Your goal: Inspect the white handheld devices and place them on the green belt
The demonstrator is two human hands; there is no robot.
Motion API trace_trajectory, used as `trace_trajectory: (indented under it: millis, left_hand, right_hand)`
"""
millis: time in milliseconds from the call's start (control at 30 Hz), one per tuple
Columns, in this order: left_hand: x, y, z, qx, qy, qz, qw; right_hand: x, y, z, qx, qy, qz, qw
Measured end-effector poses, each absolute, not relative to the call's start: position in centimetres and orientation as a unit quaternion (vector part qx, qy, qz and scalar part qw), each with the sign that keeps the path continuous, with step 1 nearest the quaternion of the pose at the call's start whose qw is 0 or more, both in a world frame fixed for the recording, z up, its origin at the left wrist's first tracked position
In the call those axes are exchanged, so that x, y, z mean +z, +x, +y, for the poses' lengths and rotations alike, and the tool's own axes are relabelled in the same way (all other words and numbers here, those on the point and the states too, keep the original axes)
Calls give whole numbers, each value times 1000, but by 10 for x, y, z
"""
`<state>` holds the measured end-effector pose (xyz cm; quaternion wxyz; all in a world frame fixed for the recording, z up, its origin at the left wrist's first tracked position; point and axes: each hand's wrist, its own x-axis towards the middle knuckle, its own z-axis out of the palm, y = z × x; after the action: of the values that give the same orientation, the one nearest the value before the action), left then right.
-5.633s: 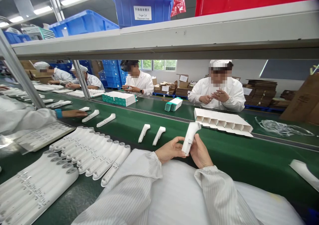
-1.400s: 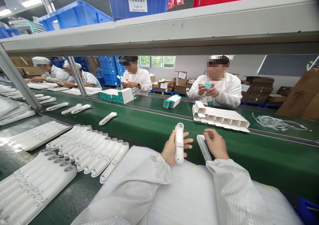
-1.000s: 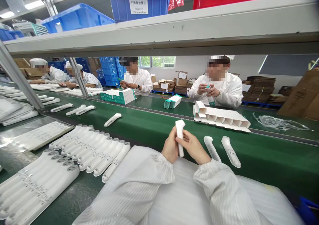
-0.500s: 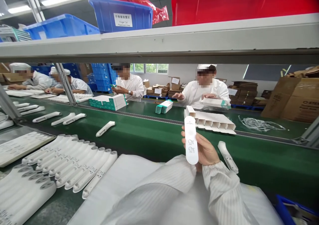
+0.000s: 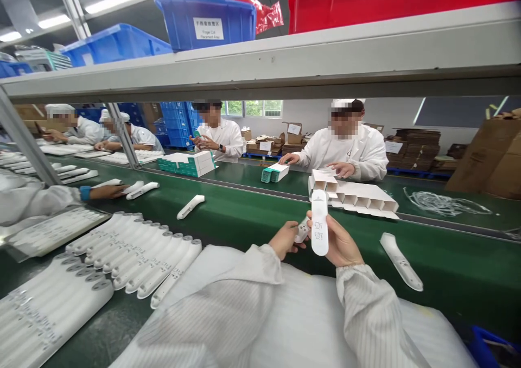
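My right hand (image 5: 341, 240) grips a long white handheld thermometer (image 5: 319, 224) upright, its flat face with small printed head drawings turned to me. Just left of it, my left hand (image 5: 286, 240) holds a second white thermometer (image 5: 302, 230), partly hidden behind the first. Both hands are above the green conveyor belt (image 5: 244, 216). Another thermometer (image 5: 401, 262) lies on the belt to the right. Rows of similar thermometers (image 5: 142, 259) lie side by side on the left, with more in the near left corner.
White open cartons (image 5: 358, 197) stand across the belt before a co-worker (image 5: 345, 145). A co-worker's arm with a blue wristband (image 5: 85, 193) reaches in from the left. White foam sheeting (image 5: 305, 313) lies nearest me. A shelf (image 5: 260, 67) with bins crosses overhead; a blue bin (image 5: 494, 346) is low right.
My left hand has come into sight holding a second thermometer beside the first. A co-worker's arm has entered from the left. The opposite co-worker's hands now rest on the cartons.
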<state>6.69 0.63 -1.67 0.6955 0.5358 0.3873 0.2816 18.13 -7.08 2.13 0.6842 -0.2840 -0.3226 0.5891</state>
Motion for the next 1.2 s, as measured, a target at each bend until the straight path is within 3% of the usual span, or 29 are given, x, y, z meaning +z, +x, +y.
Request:
trace_trajectory:
  millis: [200,433,600,700,800,867,1033,1200]
  left_hand:
    - [-10,1,3,323,481,302,757]
    - [-11,-10,-6,312,458,172,814]
    - [-11,-9,-6,308,452,144,825]
    - [-11,-9,-6,308,444,135,830]
    - [-11,-10,-6,307,440,128,834]
    - [-10,-10,-7,303,441,126,835]
    - [-8,-10,-8,297,460,121,828]
    - [-11,-4,-10,337,513,151,775]
  right_hand:
    - [-12,172,-48,420,-522,-374,642]
    - [-40,170,-29,132,-748,-477,442]
    - [-47,175,-21,73,-813,-501,288]
    - [-51,177,-19,69,-824,-509,241]
    - [-51,179,-22,53,-814,-508,275]
    - [-48,178,-25,54,-780,-513,354]
    - [-30,162,-34,243,-606,-473,592]
    - [-14,133,-37,296,-511,-394,704]
